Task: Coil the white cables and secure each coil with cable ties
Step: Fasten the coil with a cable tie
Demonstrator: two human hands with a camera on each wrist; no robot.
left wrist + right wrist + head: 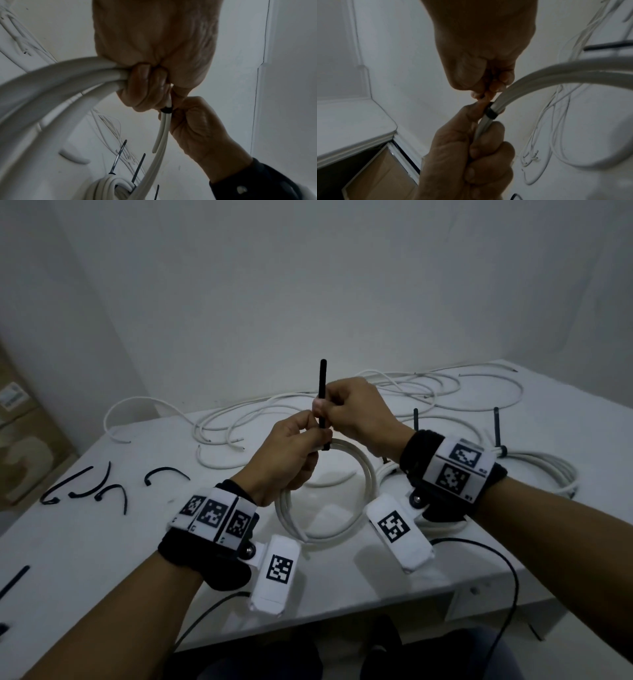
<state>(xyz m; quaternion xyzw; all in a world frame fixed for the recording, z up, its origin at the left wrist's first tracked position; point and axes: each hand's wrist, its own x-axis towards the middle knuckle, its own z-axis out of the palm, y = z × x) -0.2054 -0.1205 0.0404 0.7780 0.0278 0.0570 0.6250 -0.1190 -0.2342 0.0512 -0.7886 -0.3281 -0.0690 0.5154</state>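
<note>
One coil is in hand above the middle of the table, and a black tie is already looped round its top, tail standing straight up. The left hand has its fingers curled round the coil's strands just below the tie; the right hand pinches the tie's tail between thumb and fingertips. From the wrist views the band sits snug round the strands, so this tie looks nearly cinched, though how tight it is cannot be told.

Near the right edge lies a finished bundle with at least two ties' tails sticking up from it; how many coils it holds cannot be told. Toward the far edge several loose cables sprawl uncoiled, some hanging over that edge, so most of the coiling appears still to come. Four spare ties lie near the left edge, and one more dark strip shows at the near left corner. A second tie on the held coil seems the likely remainder for this piece.
</note>
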